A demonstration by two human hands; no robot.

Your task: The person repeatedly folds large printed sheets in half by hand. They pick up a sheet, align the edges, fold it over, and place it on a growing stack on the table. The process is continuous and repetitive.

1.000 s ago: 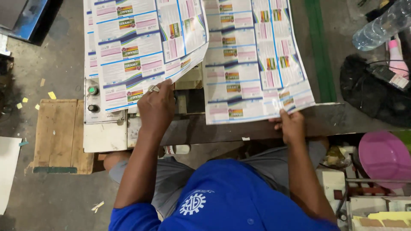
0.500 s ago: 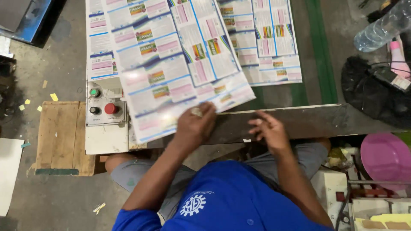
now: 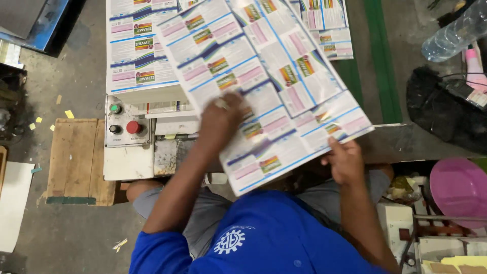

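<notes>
- The table [image 3: 401, 144] runs across the room, a stack [image 3: 137, 50] of printed sheets lying flat on its far left part.
- A big printed sheet [image 3: 269, 86] sits tilted over the table, its near corner hanging past the edge toward the person's lap.
- The left hand [image 3: 220, 119] lies palm down on the sheet's middle, fingers loosely spread, pressing rather than gripping.
- The right hand [image 3: 345, 162] pinches the sheet's near right edge, fingers curled under it.
- A control box [image 3: 124, 127] with a red button [image 3: 133, 127] stands just left of the left hand.
- A pink bowl [image 3: 459, 190] sits well off to the right.
</notes>
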